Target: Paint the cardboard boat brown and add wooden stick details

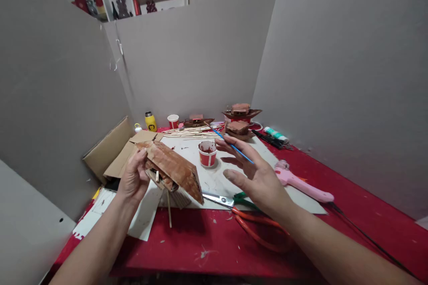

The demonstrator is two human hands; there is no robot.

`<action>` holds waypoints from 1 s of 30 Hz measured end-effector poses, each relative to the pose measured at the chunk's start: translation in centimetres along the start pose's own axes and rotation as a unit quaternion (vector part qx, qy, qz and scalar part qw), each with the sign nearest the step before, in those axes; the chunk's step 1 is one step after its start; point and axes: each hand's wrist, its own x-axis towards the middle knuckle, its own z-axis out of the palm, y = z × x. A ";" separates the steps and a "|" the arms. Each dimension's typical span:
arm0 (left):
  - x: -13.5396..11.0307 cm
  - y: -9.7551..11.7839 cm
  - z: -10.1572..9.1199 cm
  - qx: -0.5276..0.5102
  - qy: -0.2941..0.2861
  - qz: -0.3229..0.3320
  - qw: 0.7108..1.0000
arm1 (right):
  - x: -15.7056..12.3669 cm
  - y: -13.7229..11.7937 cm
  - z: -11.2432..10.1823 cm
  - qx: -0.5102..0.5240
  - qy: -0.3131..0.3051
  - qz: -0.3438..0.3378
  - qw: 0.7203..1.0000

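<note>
My left hand (136, 177) grips one end of a cardboard model boat (175, 164), tilted with its brown-painted hull uppermost. A thin wooden stick (169, 209) juts down below it. A blue-handled paintbrush (239, 151) rests between the fingers of my right hand (249, 169), whose thumb stands apart from it. The brush tip points away, up and left. Between my hands, farther back, stands a red-and-white paper cup (207, 155) with dark brown paint inside. Scissors (230, 202) with orange and green handles lie beneath my right hand and forearm, partly hidden.
A pink glue gun (304, 185) lies at right with its cord trailing. Behind are wooden sticks (190, 132), more model boats (241, 111), a yellow bottle (150, 121) and another paper cup (173, 121). Folded cardboard (112, 149) leans at left; grey partitions (197, 62) enclose the red table (187, 254).
</note>
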 end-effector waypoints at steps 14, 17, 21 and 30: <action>-0.1 -0.3 2.5 0.001 0.022 -0.015 1.000 | 0.0 0.8 0.2 0.148 -0.030 0.089 0.985; -0.6 -0.5 3.0 0.017 0.002 -0.031 0.999 | 0.2 0.8 0.3 0.183 -0.036 0.104 0.977; -1.1 -0.2 3.4 0.041 -0.047 -0.047 0.997 | 0.3 0.6 0.3 0.212 -0.028 0.117 0.970; -0.9 0.9 2.8 0.084 -0.153 -0.059 0.983 | 0.4 0.4 0.0 0.271 0.016 0.119 0.955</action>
